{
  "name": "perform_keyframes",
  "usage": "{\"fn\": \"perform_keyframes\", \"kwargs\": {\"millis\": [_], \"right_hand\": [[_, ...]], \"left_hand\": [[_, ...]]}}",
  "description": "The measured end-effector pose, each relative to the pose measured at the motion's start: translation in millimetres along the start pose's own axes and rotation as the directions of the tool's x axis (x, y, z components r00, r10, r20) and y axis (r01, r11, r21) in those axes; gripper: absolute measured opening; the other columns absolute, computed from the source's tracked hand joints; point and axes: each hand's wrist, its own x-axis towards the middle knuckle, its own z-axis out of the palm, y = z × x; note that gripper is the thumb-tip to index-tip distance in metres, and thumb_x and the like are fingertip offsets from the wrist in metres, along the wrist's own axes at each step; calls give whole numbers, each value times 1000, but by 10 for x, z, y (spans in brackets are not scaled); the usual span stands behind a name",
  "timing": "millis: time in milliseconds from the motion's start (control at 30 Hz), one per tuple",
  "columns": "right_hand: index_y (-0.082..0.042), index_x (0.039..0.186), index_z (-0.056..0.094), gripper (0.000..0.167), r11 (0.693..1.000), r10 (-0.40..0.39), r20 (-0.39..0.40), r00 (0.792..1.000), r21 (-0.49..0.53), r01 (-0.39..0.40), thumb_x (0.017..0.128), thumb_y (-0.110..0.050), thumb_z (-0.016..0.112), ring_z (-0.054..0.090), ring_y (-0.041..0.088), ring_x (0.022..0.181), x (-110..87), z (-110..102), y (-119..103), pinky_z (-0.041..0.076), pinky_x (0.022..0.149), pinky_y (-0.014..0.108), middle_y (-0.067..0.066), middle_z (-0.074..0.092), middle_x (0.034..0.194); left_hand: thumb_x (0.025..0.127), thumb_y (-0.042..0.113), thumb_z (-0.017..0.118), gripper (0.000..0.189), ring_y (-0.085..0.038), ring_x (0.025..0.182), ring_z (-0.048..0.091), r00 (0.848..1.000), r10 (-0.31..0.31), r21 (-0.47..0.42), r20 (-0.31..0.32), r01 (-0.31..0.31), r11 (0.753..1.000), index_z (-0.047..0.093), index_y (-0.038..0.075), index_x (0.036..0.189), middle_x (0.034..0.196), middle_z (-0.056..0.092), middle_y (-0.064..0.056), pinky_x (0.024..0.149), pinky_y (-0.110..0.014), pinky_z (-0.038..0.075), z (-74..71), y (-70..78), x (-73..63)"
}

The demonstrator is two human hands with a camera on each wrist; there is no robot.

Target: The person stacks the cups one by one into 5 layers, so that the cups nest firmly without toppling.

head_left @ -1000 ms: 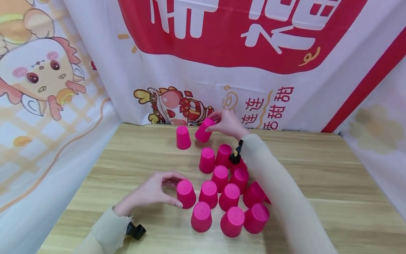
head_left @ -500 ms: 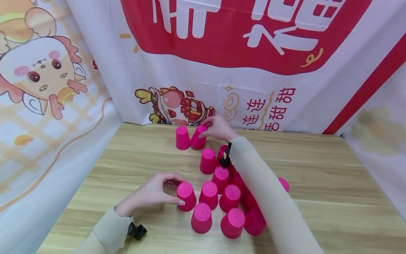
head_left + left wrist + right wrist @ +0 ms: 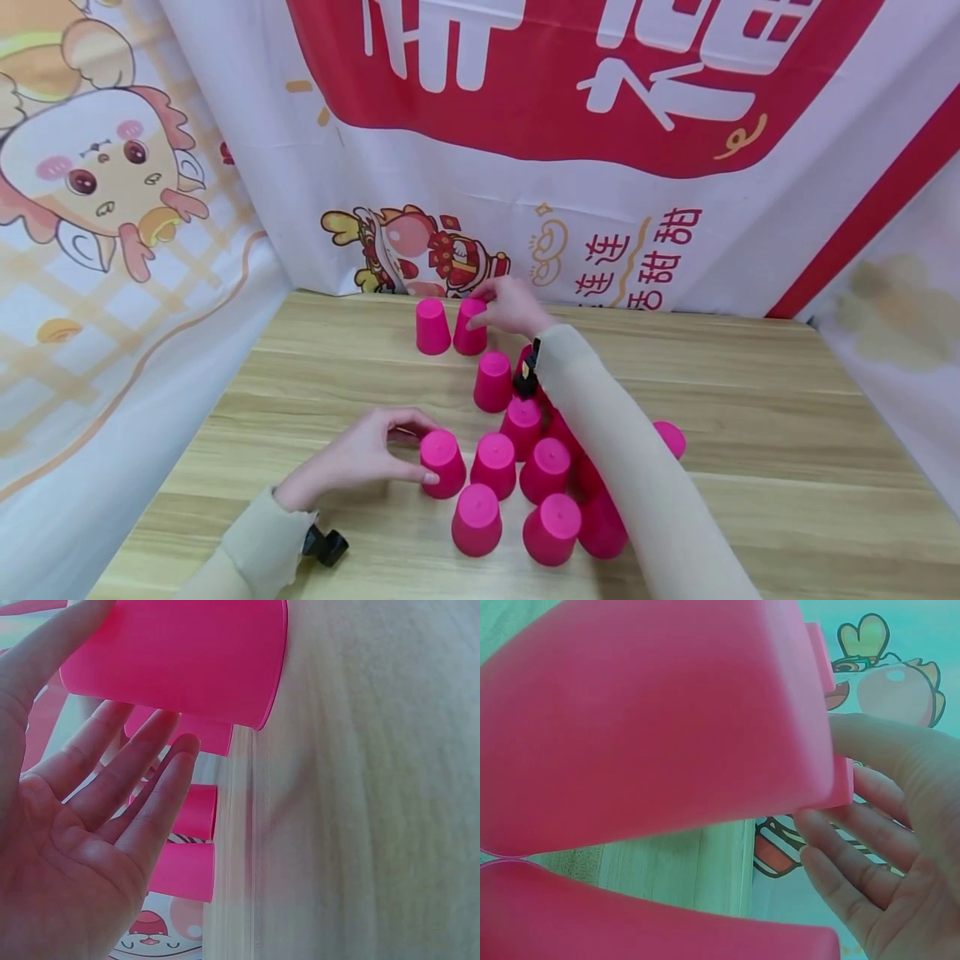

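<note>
My left hand (image 3: pixel 360 454) is round an upside-down pink plastic cup (image 3: pixel 442 463) at the left end of a front row, thumb on its near side. In the left wrist view, that cup (image 3: pixel 180 660) looms large above my straight fingers (image 3: pixel 161 806). Toward the back of the table, my right hand (image 3: pixel 510 307) grips another upside-down pink cup (image 3: pixel 470 332) between thumb and fingers, standing upright beside a matching cup (image 3: pixel 432 327). A nearer cup (image 3: pixel 652 727) hides most of the held cup (image 3: pixel 844 784) in the right wrist view.
Several more upside-down pink cups, such as one cup (image 3: pixel 477 520) at the front, stand clustered on the wooden table (image 3: pixel 360 375). My right sleeve (image 3: pixel 637 442) covers some of them. A printed cloth (image 3: pixel 420 158) hangs along the table's back edge.
My right hand has brought its cup left and down, from tilted to upright next to the back-left cup. My left hand stays at its cup, with hardly any movement.
</note>
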Motion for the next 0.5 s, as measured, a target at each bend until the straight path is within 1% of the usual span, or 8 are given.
{"fn": "perform_keyframes", "kwargs": {"millis": [200, 300, 433, 500], "right_hand": [[-11, 121, 72, 44, 1000, 5, 13, 1000, -19, -4, 82, -21, 88, 62, 19, 103, 4, 5, 32, 52, 91, 34, 2, 70, 110], [-11, 124, 70, 47, 1000, 2, 21, 1000, -17, -2, 82, -22, 88, 63, 22, 108, -6, -5, 44, 51, 94, 35, 3, 70, 113], [-8, 130, 67, 53, 1000, -24, 40, 999, 20, 23, 83, -21, 87, 62, 27, 116, -58, -66, 14, 50, 96, 36, 6, 69, 120], [-9, 132, 66, 55, 999, -39, 43, 998, 34, 38, 83, -22, 87, 62, 27, 115, -100, -121, -23, 51, 95, 37, 7, 68, 121]], "left_hand": [[78, 36, 91, 48, -12, 109, 64, 1000, -4, -2, 2, 4, 1000, 70, 24, 119, 114, 70, 9, 98, -37, 52, 5, 21, 5], [78, 36, 91, 48, -12, 109, 64, 1000, 0, 4, 3, 0, 1000, 70, 25, 119, 114, 70, 9, 98, -37, 52, 9, 19, 7], [78, 36, 90, 48, -13, 109, 64, 1000, 9, 0, 8, -9, 1000, 70, 24, 119, 114, 69, 9, 98, -38, 52, 8, 8, 9], [79, 35, 90, 48, -13, 109, 64, 1000, 12, -3, 10, -12, 1000, 69, 25, 120, 115, 69, 9, 98, -39, 52, 8, 1, 9]]}}
